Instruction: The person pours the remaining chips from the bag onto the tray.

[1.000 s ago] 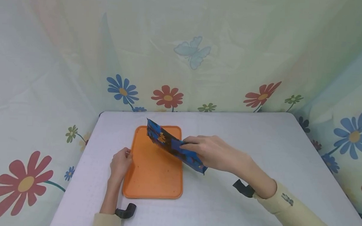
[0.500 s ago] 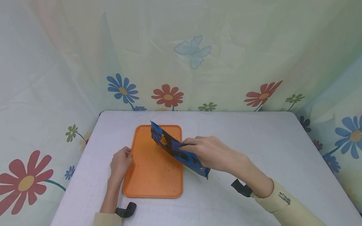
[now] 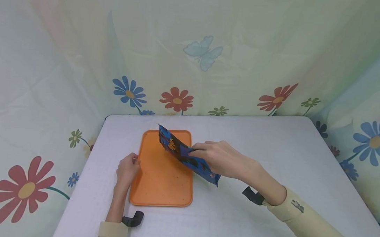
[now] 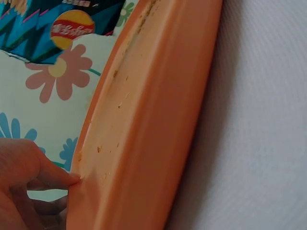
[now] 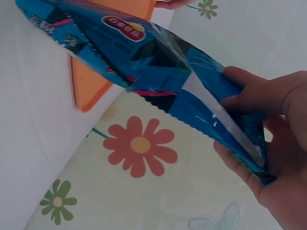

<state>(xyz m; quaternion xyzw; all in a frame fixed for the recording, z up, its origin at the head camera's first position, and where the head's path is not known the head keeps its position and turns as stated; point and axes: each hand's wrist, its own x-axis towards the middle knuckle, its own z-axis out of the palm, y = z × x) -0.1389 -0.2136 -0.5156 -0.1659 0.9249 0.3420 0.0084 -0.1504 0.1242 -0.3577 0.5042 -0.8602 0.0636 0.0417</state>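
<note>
My right hand (image 3: 225,159) grips a blue snack bag (image 3: 181,154) by its upper edge. In the head view the bag hangs slantwise over the right side of an orange tray (image 3: 161,187), its left end higher than its right. The right wrist view shows the bag's (image 5: 144,67) toothed seal and a red label, with the thumb and fingers on opposite sides of it. My left hand (image 3: 127,169) pinches the tray's left rim; in the left wrist view the thumb lies on the edge of the tray (image 4: 158,115). Whether anything is inside the bag is hidden.
Small crumbs (image 4: 100,149) are scattered on the tray's floor. The tray lies left of centre on a white-covered table (image 3: 255,134). A flowered curtain (image 3: 242,47) encloses the back and sides. Dark wrist mounts (image 3: 133,219) sit on both forearms.
My right hand has swung the bag slightly to the right, and its left end has dropped a little since a second ago. The left hand stays at the tray's rim.
</note>
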